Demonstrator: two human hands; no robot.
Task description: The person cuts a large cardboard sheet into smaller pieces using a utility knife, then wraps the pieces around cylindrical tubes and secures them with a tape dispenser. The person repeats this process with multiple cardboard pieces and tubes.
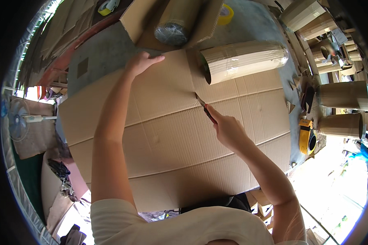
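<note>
Cardboard sheet: centre;
Left hand: 11 o'clock, at its far edge; grip unclear;
Right hand: 3 o'clock, clamped on red-black knife;
Blade: best low, steady; left hand clear

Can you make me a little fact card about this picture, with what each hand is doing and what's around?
Left hand: at the cardboard sheet's far edge
Right hand: holding a red-and-black cutter, blade tip at the sheet
Beyond the cutter: cardboard tube, lying on its side
Far right on table: yellow tape dispenser
Far left: fan
</note>
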